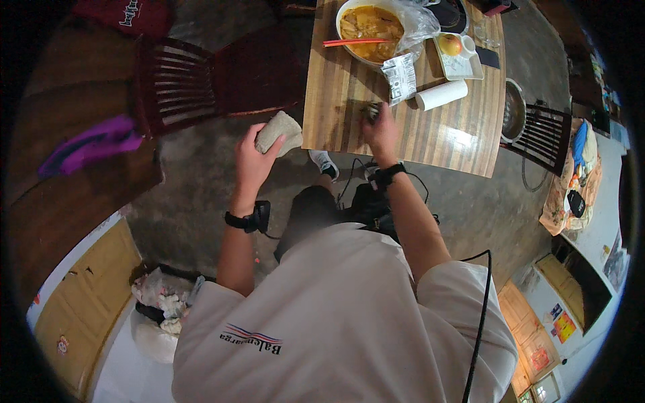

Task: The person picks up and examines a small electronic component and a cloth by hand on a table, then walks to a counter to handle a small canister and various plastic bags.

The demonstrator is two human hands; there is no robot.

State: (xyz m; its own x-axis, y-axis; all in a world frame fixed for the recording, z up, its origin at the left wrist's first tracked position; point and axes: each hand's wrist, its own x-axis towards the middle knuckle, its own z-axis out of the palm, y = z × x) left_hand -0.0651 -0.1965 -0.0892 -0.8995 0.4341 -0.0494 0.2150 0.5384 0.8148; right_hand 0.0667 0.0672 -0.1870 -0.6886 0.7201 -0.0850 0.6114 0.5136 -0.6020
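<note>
My left hand (pixel 256 156) grips a folded beige-grey cloth (pixel 280 133) just off the near left corner of a striped wooden table (pixel 347 121). Over that table's near edge is my right hand (pixel 381 135), its fingers around a small dark object (pixel 372 112) that is too blurred to name. Just beyond the right hand lies a white printed packet (pixel 401 80). A white roll (pixel 442 95), apparently of paper, rests to the packet's right.
A large bowl (pixel 338 25) of orange-yellow food with red chopsticks (pixel 352 42) stands at the back. Beside it are a clear plastic bag (pixel 422 25) and a white tray (pixel 461 68) with an apple (pixel 450 45). Dark wooden chairs (pixel 184 85) flank the table.
</note>
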